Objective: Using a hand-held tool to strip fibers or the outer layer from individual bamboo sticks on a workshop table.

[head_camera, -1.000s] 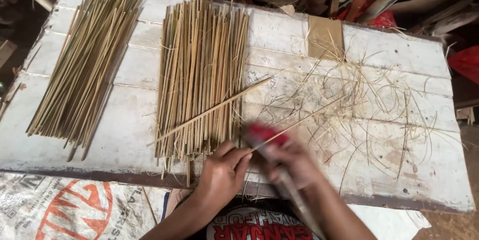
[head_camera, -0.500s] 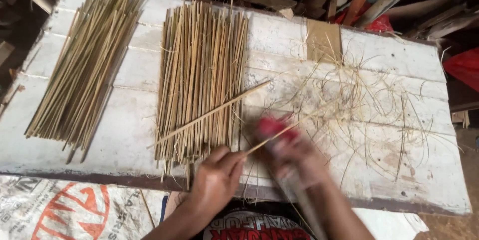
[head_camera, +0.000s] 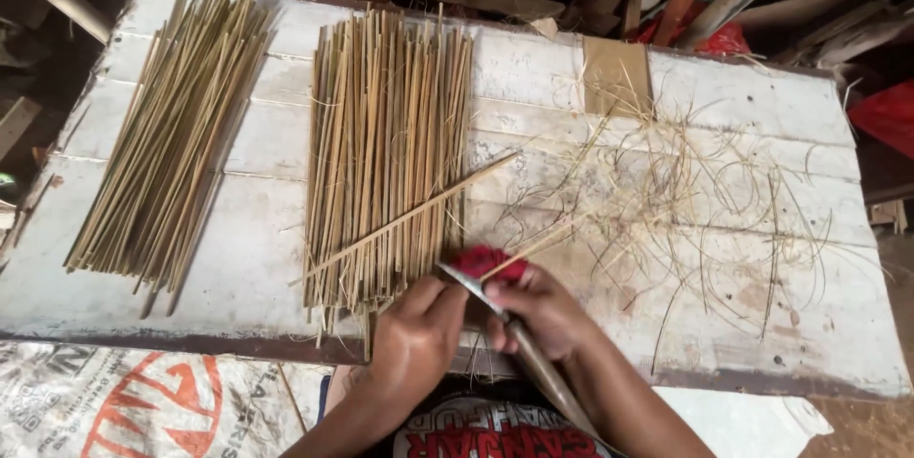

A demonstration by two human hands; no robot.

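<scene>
Item: whitewashed plank surface [head_camera: 762,115], used as a splitting bench.

- Right hand [head_camera: 538,310]: clamped on a knife [head_camera: 505,320] with a brown handle, blade angled up-left, a red cloth pad [head_camera: 486,263] under the thumb, seemingly to shield it from the edge.
- Left hand [head_camera: 414,344]: closed on the near end of a thin bamboo strip [head_camera: 543,244], steadying it against the blade.
- One loose stick [head_camera: 409,218] lies slantwise across the middle bundle of sticks [head_camera: 386,153].
- Second bundle [head_camera: 171,144]: far left, kept apart, apparently a separate sort.
- Curled shavings [head_camera: 705,201]: scattered right, clear of both stacks.
</scene>
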